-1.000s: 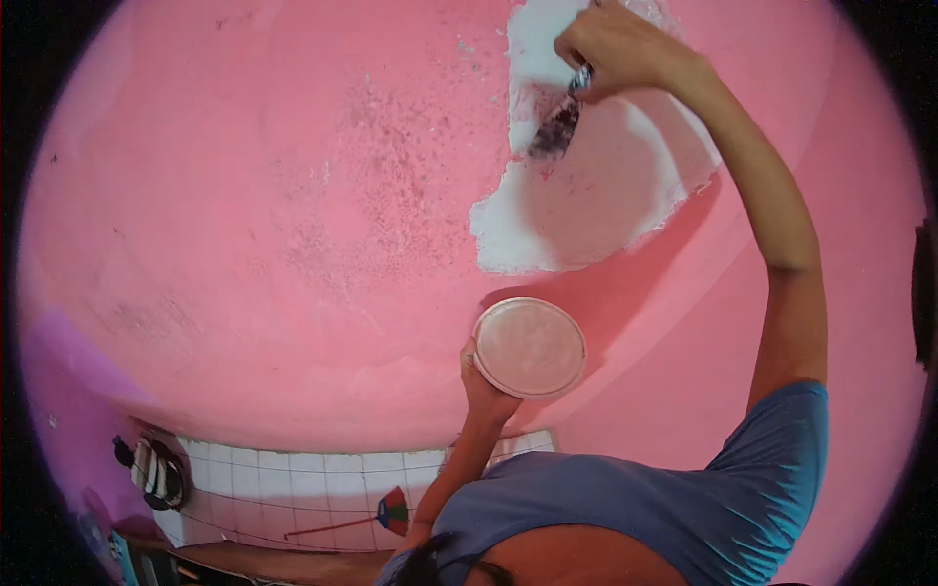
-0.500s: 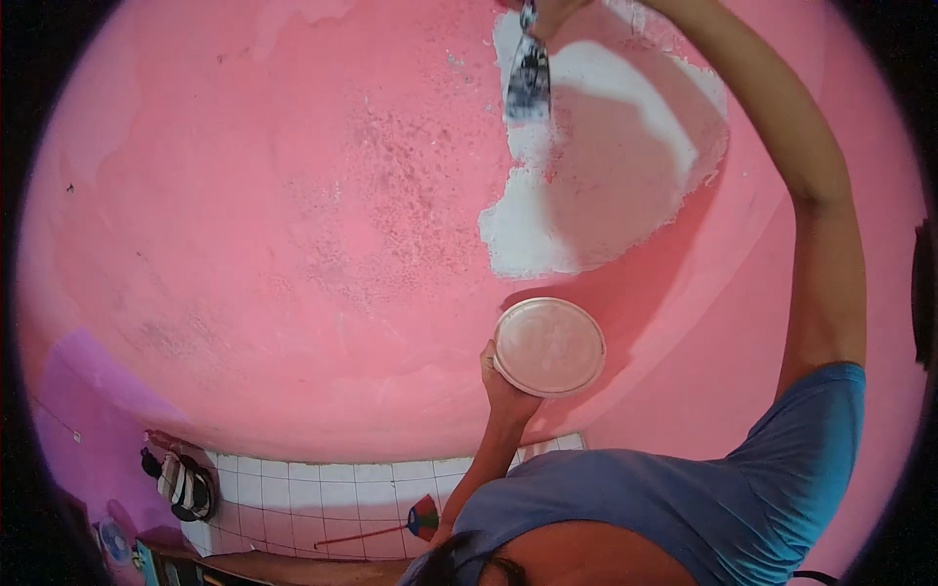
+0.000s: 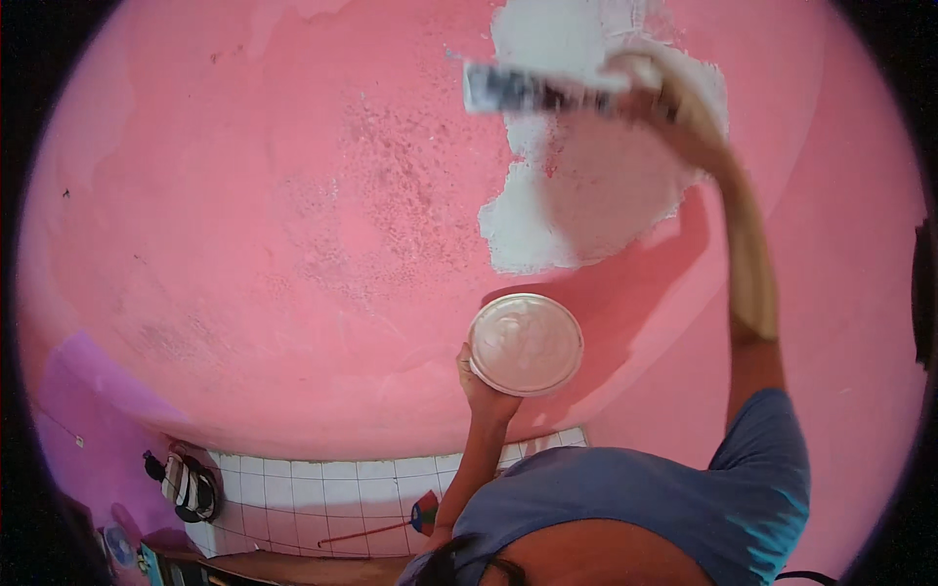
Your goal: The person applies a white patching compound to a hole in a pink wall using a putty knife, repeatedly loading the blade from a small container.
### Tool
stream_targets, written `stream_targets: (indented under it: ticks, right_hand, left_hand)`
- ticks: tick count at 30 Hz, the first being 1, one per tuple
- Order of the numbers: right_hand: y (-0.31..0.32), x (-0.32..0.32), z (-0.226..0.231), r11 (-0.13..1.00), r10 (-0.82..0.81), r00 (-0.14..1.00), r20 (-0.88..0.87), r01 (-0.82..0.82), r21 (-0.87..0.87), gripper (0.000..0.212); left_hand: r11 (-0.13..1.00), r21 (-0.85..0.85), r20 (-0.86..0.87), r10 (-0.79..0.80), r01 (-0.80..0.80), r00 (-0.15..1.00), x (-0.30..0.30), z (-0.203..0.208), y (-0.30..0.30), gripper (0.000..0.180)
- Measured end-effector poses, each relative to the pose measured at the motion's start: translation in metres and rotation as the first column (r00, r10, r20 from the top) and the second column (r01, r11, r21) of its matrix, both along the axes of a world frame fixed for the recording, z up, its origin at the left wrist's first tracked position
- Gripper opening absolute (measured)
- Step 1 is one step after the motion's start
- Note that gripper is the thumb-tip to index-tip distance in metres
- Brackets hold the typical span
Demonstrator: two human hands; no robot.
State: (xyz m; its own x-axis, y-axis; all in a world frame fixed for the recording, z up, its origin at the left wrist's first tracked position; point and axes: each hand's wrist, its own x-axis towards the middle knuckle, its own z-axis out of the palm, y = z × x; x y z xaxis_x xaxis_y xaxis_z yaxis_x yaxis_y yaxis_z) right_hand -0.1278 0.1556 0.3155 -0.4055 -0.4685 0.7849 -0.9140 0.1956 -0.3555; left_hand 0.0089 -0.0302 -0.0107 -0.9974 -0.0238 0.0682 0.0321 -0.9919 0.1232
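My left hand (image 3: 489, 393) is closed round the side of a round tub (image 3: 526, 346) filled with a smooth, pale paste, held in front of the pink wall. Raised to the upper right, my right hand (image 3: 674, 109) grips a putty knife (image 3: 513, 90), both smeared by motion. The blade points left, across the left edge of a white filler patch (image 3: 532, 223). Whether it touches the wall I cannot tell. Part of the patch lies in my arm's shadow.
Dark speckles and rough stains (image 3: 391, 186) mark the pink wall left of the patch. Below runs a white tiled floor (image 3: 337, 498) with a red-handled broom (image 3: 422, 513) on it. A dark and white bag (image 3: 191, 485) sits at the lower left, near a purple wall (image 3: 93, 410).
My right hand has come down, and the putty knife has swung from pointing down to pointing left. The tub in my left hand has shifted slightly left.
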Motion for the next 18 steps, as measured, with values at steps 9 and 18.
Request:
stream_targets:
  ticks: [9,18]
  right_hand:
    - [0.038,0.061,-0.146,0.841,-0.322,0.872,0.367,0.086,0.534,0.021]
    - [0.065,0.053,-0.124,0.686,-0.35,0.936,-0.03,0.278,0.673,0.018]
  left_hand:
    - [0.988,-0.129,0.027,0.088,-0.083,0.996,0.009,0.032,-0.016,0.064]
    - [0.991,-0.087,0.074,0.111,-0.104,0.991,0.014,0.044,-0.019,0.066]
